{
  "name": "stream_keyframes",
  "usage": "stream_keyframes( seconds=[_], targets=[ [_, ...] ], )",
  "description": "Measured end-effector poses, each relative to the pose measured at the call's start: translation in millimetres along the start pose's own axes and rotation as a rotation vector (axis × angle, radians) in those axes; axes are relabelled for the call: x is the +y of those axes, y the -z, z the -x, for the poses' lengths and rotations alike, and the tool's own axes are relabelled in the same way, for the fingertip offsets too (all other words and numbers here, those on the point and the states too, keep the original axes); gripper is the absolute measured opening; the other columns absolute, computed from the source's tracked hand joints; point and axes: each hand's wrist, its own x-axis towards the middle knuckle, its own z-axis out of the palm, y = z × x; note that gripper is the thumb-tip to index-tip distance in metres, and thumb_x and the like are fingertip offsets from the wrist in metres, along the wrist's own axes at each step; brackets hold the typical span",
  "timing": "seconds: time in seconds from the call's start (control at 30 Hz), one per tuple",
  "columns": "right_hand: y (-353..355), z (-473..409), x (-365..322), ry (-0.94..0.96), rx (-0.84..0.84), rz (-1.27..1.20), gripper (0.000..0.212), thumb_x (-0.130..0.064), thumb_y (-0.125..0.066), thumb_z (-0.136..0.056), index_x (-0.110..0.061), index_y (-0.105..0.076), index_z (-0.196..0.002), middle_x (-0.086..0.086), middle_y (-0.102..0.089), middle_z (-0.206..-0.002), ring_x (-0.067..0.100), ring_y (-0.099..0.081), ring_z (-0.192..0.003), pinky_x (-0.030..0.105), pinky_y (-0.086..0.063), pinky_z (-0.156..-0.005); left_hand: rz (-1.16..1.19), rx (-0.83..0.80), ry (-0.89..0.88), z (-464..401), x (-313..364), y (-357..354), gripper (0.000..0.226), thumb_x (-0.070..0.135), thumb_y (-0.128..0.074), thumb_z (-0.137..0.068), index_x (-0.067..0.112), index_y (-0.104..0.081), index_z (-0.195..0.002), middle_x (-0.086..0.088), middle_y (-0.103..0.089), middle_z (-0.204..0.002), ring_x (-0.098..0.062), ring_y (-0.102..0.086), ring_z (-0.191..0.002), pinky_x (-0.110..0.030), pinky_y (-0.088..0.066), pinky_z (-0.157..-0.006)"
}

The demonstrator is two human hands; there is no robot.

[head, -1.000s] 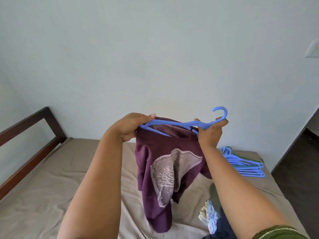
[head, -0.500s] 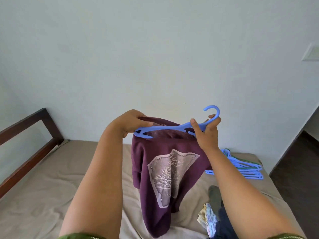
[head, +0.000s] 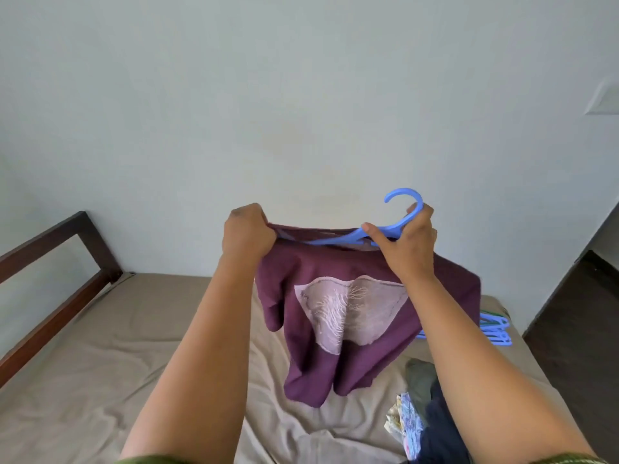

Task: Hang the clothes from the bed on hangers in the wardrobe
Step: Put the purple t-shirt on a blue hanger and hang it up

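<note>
Purple cotton T-shirt with pale printed panel (head: 338, 296): held aloft above the bed's middle. Blue plastic hanger (head: 375, 229): gripped near the hook by the right hand (head: 407, 244). Shirt's left shoulder is clenched by the left hand (head: 246, 232). Brown-sheeted bed (head: 100, 380): spare blue hangers (head: 495, 331) at far right corner; mixed folded clothes (head: 422, 413) at near right edge.

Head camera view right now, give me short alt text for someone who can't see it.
Two hands hold a purple shirt with a pale print over a bed: the left hand grips its collar, the right hand grips a blue hanger. Spare hangers and piled clothes lie on the bed.
</note>
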Motion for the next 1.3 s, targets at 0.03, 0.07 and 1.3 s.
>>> stream_keyframes(
  seconds=[0.03, 0.07, 1.3],
  targets=[
    [-3.4, 1.9, -1.3, 0.039, -0.013, 0.042, 0.077, -0.058, -0.071, -0.075, 0.000, -0.041, -0.117, 0.006, -0.049, -0.106, 0.018, -0.050, -0.092, 0.039, -0.039, -0.087, -0.003, -0.012, 0.000, 2.5, 9.0, 0.0, 0.027, 0.003, -0.050, -0.076, 0.005, -0.065, -0.098, -0.015, -0.062, -0.103, -0.035, -0.058, -0.097, -0.033, -0.048, -0.076],
    [-7.5, 3.5, -1.4, 0.065, -0.019, 0.053, 0.066, -0.052, -0.068, -0.081, 0.000, -0.043, -0.115, 0.006, -0.050, -0.103, 0.020, -0.051, -0.091, 0.039, -0.038, -0.085, 0.000, -0.035, -0.005, 4.3, 17.4, -0.5, 0.026, 0.003, -0.049, -0.077, 0.002, -0.065, -0.097, -0.016, -0.064, -0.100, -0.036, -0.059, -0.096, -0.031, -0.046, -0.075],
    [19.0, -34.8, -29.2, -0.462, 0.101, -0.385, 0.033, -0.030, -0.032, -0.105, -0.007, -0.054, -0.112, -0.013, -0.052, -0.088, 0.005, -0.049, -0.073, 0.026, -0.036, -0.075, 0.121, 0.120, -0.294, 52.3, -29.1, -80.1, 0.052, 0.006, -0.075, -0.075, 0.003, -0.045, -0.117, -0.016, -0.044, -0.115, -0.036, -0.055, -0.098, -0.041, -0.051, -0.082]
  ],
)
